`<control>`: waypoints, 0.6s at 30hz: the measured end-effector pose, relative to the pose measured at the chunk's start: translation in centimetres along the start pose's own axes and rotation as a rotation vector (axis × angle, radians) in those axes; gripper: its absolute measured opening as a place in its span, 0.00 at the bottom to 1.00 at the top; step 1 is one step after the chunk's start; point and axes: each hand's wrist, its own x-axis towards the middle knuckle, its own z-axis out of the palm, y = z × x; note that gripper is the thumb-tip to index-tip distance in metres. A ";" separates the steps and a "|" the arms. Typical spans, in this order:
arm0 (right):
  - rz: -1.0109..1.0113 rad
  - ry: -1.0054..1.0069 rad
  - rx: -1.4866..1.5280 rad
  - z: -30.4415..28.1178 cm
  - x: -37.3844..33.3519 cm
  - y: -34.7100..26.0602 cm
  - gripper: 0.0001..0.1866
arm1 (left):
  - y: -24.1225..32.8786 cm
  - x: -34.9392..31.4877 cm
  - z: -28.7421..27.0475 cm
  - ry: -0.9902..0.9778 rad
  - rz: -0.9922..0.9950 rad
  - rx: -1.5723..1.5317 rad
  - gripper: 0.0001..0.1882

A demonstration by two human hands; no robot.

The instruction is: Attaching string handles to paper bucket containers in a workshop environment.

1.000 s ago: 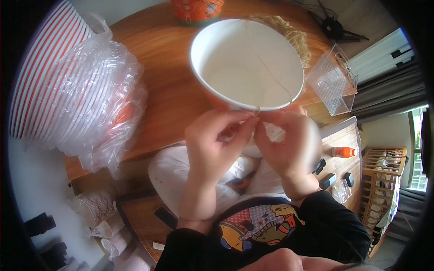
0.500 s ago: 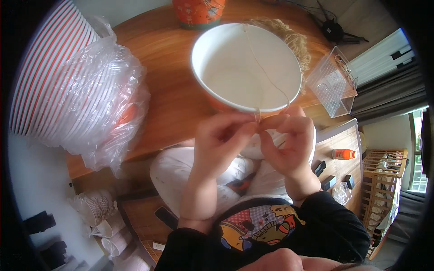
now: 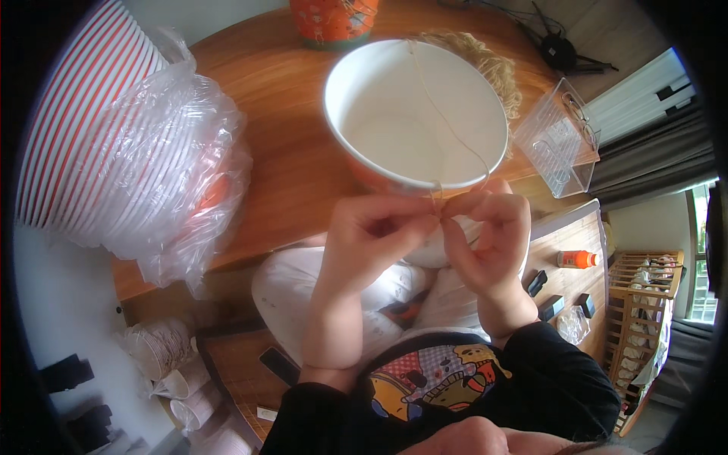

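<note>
A large paper bucket (image 3: pixel 394 114), white inside and orange outside, stands at the table's near edge with its mouth tilted toward me. One thin tan string (image 3: pixel 444 114) runs from its far rim across the opening to my fingers at the near rim. My left hand (image 3: pixel 371 235) pinches the string just below the rim. My right hand (image 3: pixel 485 235) pinches it too, its fingertips meeting those of the left. A small loop shows over the rim above the fingertips; whether it is knotted I cannot tell.
A tall stack of striped paper buckets (image 3: pixel 83 129) in clear plastic wrap (image 3: pixel 189 152) stands at left. Behind the bucket lie a bundle of tan string (image 3: pixel 493 68) and another orange bucket (image 3: pixel 331 23). To the right are a clear acrylic box (image 3: pixel 557 140) and an orange bottle (image 3: pixel 578 259).
The bucket has shifted very slightly to the right, and both hands with it. My fingertips remain pinched together on the string.
</note>
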 end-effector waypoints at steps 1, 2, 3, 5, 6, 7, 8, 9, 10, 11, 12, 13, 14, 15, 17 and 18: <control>0.005 0.000 -0.003 0.0 0.0 0.0 0.21 | 0.0 0.0 0.0 0.000 -0.015 0.037 0.11; 0.005 0.000 -0.002 -0.1 0.0 0.0 0.21 | 0.0 -0.1 -0.1 0.001 -0.030 0.073 0.12; -0.003 -0.007 -0.019 -0.1 0.0 0.0 0.21 | -0.1 -0.1 -0.1 0.001 -0.030 0.073 0.12; -0.013 -0.014 -0.036 -0.3 -0.1 0.1 0.21 | -0.3 -0.1 -0.1 0.020 0.028 0.165 0.12; -0.013 -0.009 -0.036 -0.3 -0.2 0.1 0.21 | -0.3 -0.2 -0.1 0.020 0.028 0.165 0.12; -0.012 -0.004 -0.035 -0.3 -0.3 0.1 0.21 | -0.2 -0.2 0.0 0.036 0.056 0.181 0.12; -0.012 -0.003 -0.035 -0.4 -0.3 0.1 0.21 | -0.2 -0.3 0.1 0.053 0.084 0.197 0.12; -0.008 0.006 -0.030 -0.4 -0.4 0.1 0.21 | -0.1 -0.4 0.2 0.053 0.084 0.197 0.12; -0.004 0.015 -0.024 -0.4 -0.4 0.0 0.21 | 0.0 -0.5 0.3 0.049 0.089 0.235 0.11; -0.003 0.016 -0.025 -0.4 -0.4 0.0 0.21 | 0.1 -0.6 0.3 0.046 0.094 0.272 0.11; -0.021 0.020 -0.038 -0.4 -0.4 0.0 0.22 | 0.2 -0.7 0.4 0.045 0.093 0.272 0.11; -0.039 0.025 -0.050 -0.4 -0.4 0.0 0.22 | 0.4 -0.8 0.6 0.049 0.098 0.315 0.10; -0.039 0.025 -0.050 -0.4 -0.4 -0.1 0.22 | 0.5 -0.8 0.6 0.054 0.103 0.357 0.10; -0.038 0.015 -0.064 -0.4 -0.5 -0.1 0.22 | 0.4 -0.8 0.6 0.053 0.103 0.357 0.10; -0.037 0.004 -0.077 -0.5 -0.5 -0.1 0.22 | 0.3 -0.7 0.7 0.059 0.139 0.340 0.09; -0.036 0.000 -0.071 -0.5 -0.6 -0.1 0.23 | 0.1 -0.7 0.8 0.059 0.140 0.340 0.09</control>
